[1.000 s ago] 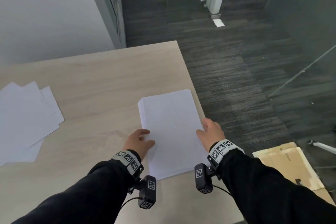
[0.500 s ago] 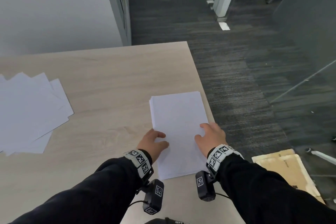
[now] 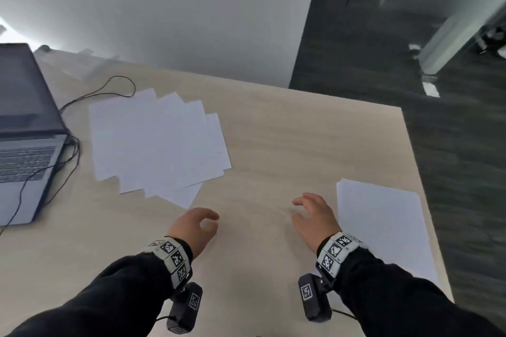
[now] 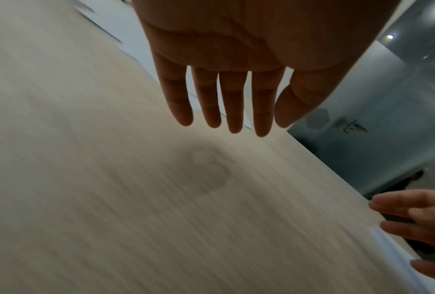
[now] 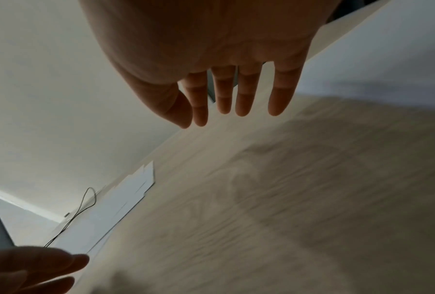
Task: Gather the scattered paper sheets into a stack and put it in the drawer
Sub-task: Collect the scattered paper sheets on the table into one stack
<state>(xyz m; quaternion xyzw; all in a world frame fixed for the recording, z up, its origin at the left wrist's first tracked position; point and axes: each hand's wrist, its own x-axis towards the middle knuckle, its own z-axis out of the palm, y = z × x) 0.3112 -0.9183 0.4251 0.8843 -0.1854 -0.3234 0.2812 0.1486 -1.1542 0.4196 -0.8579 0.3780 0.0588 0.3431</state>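
Note:
A neat stack of white sheets (image 3: 383, 224) lies at the table's right edge. Several loose white sheets (image 3: 158, 145) lie fanned and overlapping at the middle left; the right wrist view shows the loose sheets (image 5: 115, 206) edge-on. My left hand (image 3: 204, 223) hovers empty over bare wood just below the loose sheets, and its straight fingers (image 4: 232, 103) hold nothing. To the left of the stack hovers my right hand (image 3: 306, 209), its fingers (image 5: 241, 93) straight and empty. No drawer is in view.
An open grey laptop (image 3: 24, 128) sits at the far left with a thin black cable (image 3: 109, 90) looping behind the loose sheets. The light wood table (image 3: 301, 139) ends at the right above dark carpet (image 3: 451, 145). A pale wall stands behind.
Both hands have let go of the neat stack and moved left over bare table. The view has swung left, bringing the loose sheets and laptop into sight.

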